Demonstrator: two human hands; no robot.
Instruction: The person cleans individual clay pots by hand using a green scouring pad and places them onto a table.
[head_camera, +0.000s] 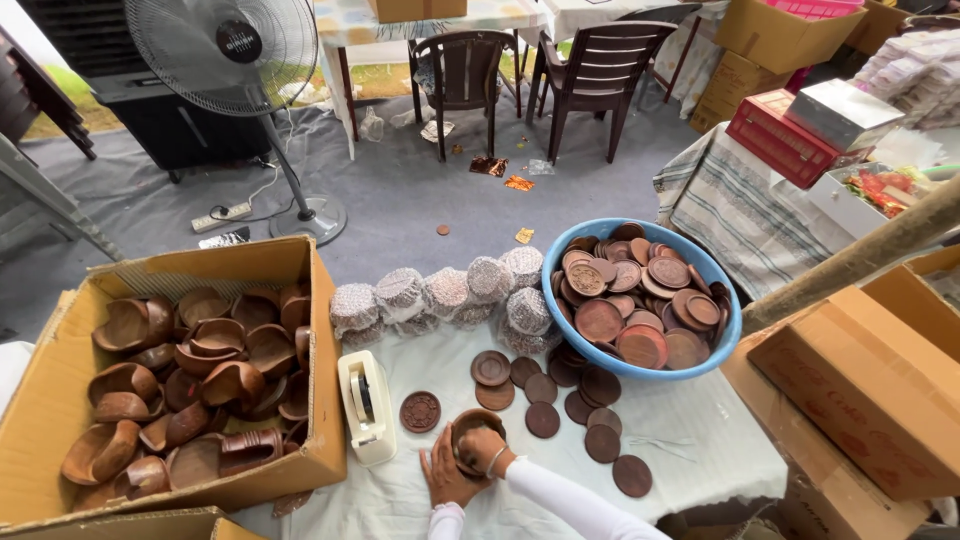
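Observation:
Both my hands are at the table's near edge on one small brown wooden bowl (470, 424). My left hand (443, 478) cups the bowl from below and the left. My right hand (484, 449), with a bangle on the wrist and a white sleeve, presses into the bowl's hollow. A carved round wooden lid (420, 411) lies just left of the bowl. Several plain round wooden lids (560, 400) lie spread on the white cloth to the right.
A cardboard box (60, 370) of wooden bowls stands at left, a white tape dispenser (366, 405) beside it. A blue basin (725, 340) holds many lids. Wrapped bundles (440, 295) line the far edge. Cardboard boxes (860, 390) sit right; a fan (225, 45) and chairs stand beyond.

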